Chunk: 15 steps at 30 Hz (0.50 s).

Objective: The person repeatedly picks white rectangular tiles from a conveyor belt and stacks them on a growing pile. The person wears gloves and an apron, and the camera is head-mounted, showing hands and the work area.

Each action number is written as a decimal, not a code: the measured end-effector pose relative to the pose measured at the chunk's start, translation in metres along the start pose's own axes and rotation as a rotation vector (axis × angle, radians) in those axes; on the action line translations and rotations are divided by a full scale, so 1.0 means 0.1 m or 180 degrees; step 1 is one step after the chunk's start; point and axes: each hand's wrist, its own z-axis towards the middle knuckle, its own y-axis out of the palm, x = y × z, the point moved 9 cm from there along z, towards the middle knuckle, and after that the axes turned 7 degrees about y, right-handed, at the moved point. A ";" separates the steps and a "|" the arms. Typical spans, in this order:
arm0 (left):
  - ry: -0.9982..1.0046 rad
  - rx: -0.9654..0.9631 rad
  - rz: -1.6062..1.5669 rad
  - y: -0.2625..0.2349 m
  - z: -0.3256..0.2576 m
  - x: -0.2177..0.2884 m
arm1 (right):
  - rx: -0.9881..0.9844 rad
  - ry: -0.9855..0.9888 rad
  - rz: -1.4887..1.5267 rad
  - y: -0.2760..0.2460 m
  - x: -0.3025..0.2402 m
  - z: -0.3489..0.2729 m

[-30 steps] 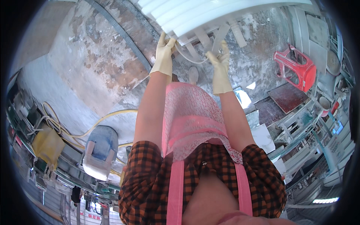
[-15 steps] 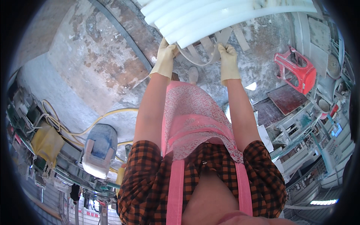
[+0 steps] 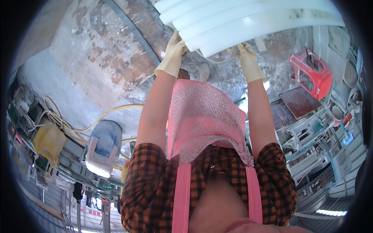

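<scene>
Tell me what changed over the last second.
The white ribbed plastic piece has come nearer and fills more of the top of the view, hiding the thin strips seen earlier. Left hand and right hand, both gloved, stay gripping its lower edge. The red stool is unmoved.

There's a red plastic stool (image 3: 311,75) tipped over on the stained concrete floor (image 3: 97,58), a yellow hose (image 3: 97,120) snaking past a blue-and-white container (image 3: 103,147), and a dark board (image 3: 300,101) nearby.

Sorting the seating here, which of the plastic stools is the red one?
The red stool, lying tipped at far right beyond the right hand; the stools by the stacked white curved pieces are white.
</scene>
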 end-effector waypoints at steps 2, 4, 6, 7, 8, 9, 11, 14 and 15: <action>-0.0172 0.0209 0.0029 -0.02 -0.08 0.05 | -0.0385 0.0043 -0.0221 0.09 -0.03 -0.04; -0.0527 0.0360 -0.0603 0.00 -0.17 -0.04 | -0.0196 0.0168 -0.0254 0.03 0.00 -0.06; -0.0354 0.0280 -0.0874 0.04 -0.21 -0.04 | -0.0056 0.0137 -0.0305 -0.01 0.01 -0.07; -0.0387 0.0211 -0.0833 0.06 -0.23 -0.08 | -0.0018 0.0143 -0.0371 -0.02 0.02 -0.08; -0.0358 0.0206 -0.0824 0.07 -0.24 -0.10 | 0.0051 0.0179 -0.0473 -0.04 0.04 -0.09; -0.0363 0.0266 -0.0783 0.06 -0.25 -0.12 | -0.0081 0.0107 -0.0343 -0.02 0.03 -0.11; 0.0144 0.0037 -0.0134 0.11 -0.25 0.03 | -0.0347 0.0153 -0.0062 0.02 0.05 -0.15; 0.0011 0.0403 -0.0361 0.07 -0.30 0.05 | -0.0780 0.0015 0.0200 0.09 0.02 -0.21; -0.0154 0.0340 -0.0427 0.12 -0.33 0.03 | -0.0509 0.0147 0.0177 0.02 0.07 -0.20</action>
